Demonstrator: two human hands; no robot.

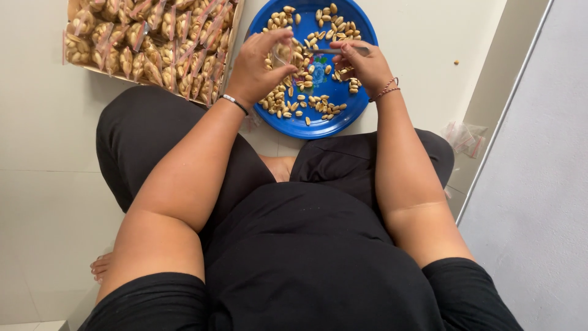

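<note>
I sit cross-legged on a pale tiled floor. A round blue tray lies in front of my knees, strewn with shelled peanuts. Above it, my left hand pinches a small clear plastic bag by its mouth. My right hand is closed on a thin spoon-like tool whose tip points left toward the bag. Both hands hover over the tray's middle, a few centimetres apart.
A shallow cardboard box packed with several filled peanut bags stands to the left of the tray. A small heap of empty clear bags lies by the wall at right. One stray peanut lies on the floor.
</note>
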